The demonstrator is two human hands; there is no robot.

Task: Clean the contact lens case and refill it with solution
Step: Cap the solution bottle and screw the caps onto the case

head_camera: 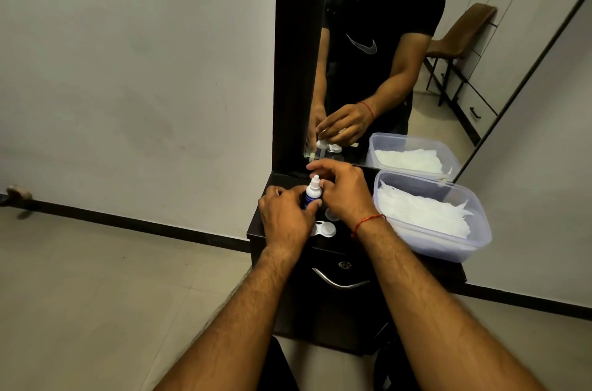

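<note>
Just right of the frame's centre, the left hand (285,214) gripped the body of the small solution bottle (311,193), holding it upright above the black dresser top (285,179). The right hand (344,192) arched over the bottle's white nozzle with its fingers curled. Whether it pinched a cap or only hovered could not be told, since the fingers hid the contact. The white lens case (324,229) lay open on the dresser directly below the hands. A loose round lid (330,214) lay just above it, partly under the right wrist.

The main risk appeared to be the crowding. The case sat so close beneath both wrists that a turn of either could probably have knocked it or the lid off the dresser's front edge. Squeezing before the nozzle was over a well would likely have put solution on the dresser top instead. The nozzle could also have touched a finger and been contaminated. The plastic box (448,243) of tissues (423,211) stood well to the right, out of the way.
</note>
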